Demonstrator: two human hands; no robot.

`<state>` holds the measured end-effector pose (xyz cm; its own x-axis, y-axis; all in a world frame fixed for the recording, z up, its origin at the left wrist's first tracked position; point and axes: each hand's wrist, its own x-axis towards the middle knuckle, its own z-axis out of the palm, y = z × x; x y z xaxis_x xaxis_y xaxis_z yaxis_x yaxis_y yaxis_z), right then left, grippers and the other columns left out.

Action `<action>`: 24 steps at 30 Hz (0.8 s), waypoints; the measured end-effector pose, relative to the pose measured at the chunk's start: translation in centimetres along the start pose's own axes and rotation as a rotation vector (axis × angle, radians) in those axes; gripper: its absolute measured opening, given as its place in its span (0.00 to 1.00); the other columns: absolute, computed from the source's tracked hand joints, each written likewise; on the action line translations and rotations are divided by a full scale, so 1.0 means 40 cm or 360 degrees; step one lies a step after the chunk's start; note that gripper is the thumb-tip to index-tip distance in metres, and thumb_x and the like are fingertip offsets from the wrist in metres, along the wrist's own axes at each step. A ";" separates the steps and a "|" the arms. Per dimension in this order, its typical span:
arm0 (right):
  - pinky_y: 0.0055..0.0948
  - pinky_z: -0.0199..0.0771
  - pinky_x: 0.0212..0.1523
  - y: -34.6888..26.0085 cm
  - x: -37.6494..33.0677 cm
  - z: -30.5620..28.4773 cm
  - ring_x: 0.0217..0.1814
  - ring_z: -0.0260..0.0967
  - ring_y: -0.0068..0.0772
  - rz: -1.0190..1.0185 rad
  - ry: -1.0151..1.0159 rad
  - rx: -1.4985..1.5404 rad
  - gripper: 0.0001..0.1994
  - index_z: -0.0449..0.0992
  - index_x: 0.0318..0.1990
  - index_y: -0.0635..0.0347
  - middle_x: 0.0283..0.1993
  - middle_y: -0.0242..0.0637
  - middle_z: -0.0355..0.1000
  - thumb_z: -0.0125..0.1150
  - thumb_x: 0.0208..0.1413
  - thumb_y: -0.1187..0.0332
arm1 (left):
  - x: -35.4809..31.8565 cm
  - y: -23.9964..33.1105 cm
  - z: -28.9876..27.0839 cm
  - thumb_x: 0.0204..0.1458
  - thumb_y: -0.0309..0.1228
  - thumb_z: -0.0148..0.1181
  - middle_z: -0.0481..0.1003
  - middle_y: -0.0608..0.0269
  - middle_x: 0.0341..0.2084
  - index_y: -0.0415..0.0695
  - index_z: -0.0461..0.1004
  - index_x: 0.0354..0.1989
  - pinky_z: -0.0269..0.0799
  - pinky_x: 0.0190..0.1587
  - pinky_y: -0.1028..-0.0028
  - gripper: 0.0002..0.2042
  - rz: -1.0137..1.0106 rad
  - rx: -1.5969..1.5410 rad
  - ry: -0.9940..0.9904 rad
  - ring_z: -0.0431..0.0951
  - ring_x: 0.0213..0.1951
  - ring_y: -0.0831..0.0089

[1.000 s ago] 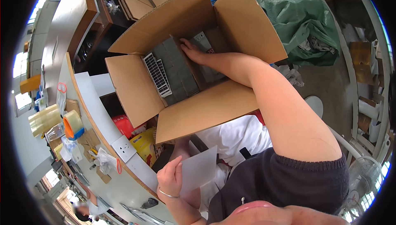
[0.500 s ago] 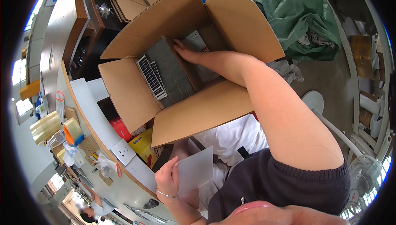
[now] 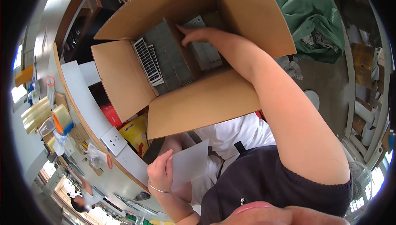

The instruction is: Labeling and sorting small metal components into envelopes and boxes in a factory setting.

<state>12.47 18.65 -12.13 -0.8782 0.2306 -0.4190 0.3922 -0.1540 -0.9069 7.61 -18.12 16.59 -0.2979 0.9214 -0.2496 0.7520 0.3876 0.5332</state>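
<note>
1. Reaching down into the big brown cardboard box (image 3: 206, 101), the right hand (image 3: 196, 35) is resting on the grey flat packs (image 3: 173, 56) that are standing in rows inside. Its fingers are lying close together and flat on top of a pack; they are not wrapped around anything that I can see.
2. The left hand (image 3: 161, 171) is staying low near the lap, pinching a thin white sheet (image 3: 189, 165) between thumb and fingers.
3. The packs are sitting deep in the box, side by side, with a white ribbed piece (image 3: 147, 61) at their left end.
4. What could go wrong: the packs are looking tightly packed, so a pull on one could be dragging its neighbours up or tipping them over.
5. The near flap of the box is sticking out toward the person, and the arm is crossing over it. A bump there could be pushing the box away or tilting it.
6. The white sheet is only being held by one edge, so it could be slipping or bending.
7. Other things around: a green plastic bag (image 3: 307, 15) is sitting to the right of the box, and a long white table (image 3: 88, 118) is curving along the left with a roll of clear tape (image 3: 62, 116) and a white wall socket plate (image 3: 114, 141) on it.
8. Another person (image 3: 82, 200) is working far off at the lower left, well apart from the box.
</note>
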 end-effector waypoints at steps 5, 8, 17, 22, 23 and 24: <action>0.42 0.56 0.60 -0.110 -0.061 -0.024 0.69 0.45 0.49 0.0396 -0.0177 -0.0397 0.55 0.22 0.68 0.53 0.70 0.53 0.42 0.59 0.39 0.61 | 0.005 0.000 -0.001 0.48 0.20 0.58 0.73 0.53 0.20 0.38 0.75 0.37 0.68 0.23 0.70 0.08 0.0022 -0.0021 0.0010 0.73 0.21 0.59; 0.42 0.61 0.56 -0.103 -0.032 -0.005 0.66 0.52 0.52 0.0376 -0.0173 -0.0517 0.57 0.19 0.67 0.54 0.68 0.57 0.44 0.61 0.37 0.62 | 0.004 -0.004 -0.006 0.46 0.21 0.59 0.71 0.55 0.18 0.39 0.75 0.38 0.66 0.21 0.69 0.09 -0.0016 0.0016 -0.0040 0.72 0.19 0.59; 0.30 0.66 0.51 -0.038 0.045 0.012 0.58 0.62 0.48 0.0308 -0.0105 -0.0595 0.60 0.18 0.65 0.69 0.60 0.61 0.58 0.63 0.31 0.69 | 0.015 -0.019 -0.019 0.42 0.23 0.62 0.70 0.58 0.16 0.39 0.75 0.38 0.64 0.19 0.70 0.12 -0.0027 0.0074 -0.0088 0.70 0.17 0.62; 0.30 0.66 0.51 -0.056 0.033 0.008 0.58 0.62 0.48 0.0319 -0.0137 -0.0564 0.60 0.18 0.65 0.67 0.59 0.60 0.59 0.62 0.31 0.69 | 0.024 -0.016 -0.020 0.41 0.23 0.63 0.70 0.57 0.16 0.39 0.75 0.38 0.64 0.19 0.71 0.13 -0.0034 0.0113 -0.0107 0.70 0.17 0.62; 0.30 0.66 0.51 -0.057 0.033 0.010 0.59 0.61 0.48 0.0355 -0.0136 -0.0580 0.60 0.18 0.65 0.67 0.60 0.60 0.58 0.62 0.31 0.69 | 0.024 -0.016 -0.020 0.41 0.23 0.63 0.70 0.57 0.16 0.39 0.75 0.38 0.64 0.19 0.71 0.13 -0.0028 0.0097 -0.0105 0.70 0.17 0.62; 0.31 0.65 0.52 -0.058 0.034 0.011 0.60 0.60 0.48 0.0372 -0.0127 -0.0582 0.60 0.18 0.65 0.66 0.61 0.60 0.57 0.61 0.31 0.69 | 0.023 -0.016 -0.020 0.41 0.23 0.63 0.70 0.57 0.16 0.39 0.75 0.38 0.64 0.19 0.70 0.13 -0.0018 0.0084 -0.0102 0.70 0.17 0.62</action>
<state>10.24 18.91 -10.57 -0.7670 0.1527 -0.6233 0.6415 0.1601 -0.7502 6.39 -17.48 16.66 -0.2697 0.9125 -0.3076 0.7791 0.3945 0.4873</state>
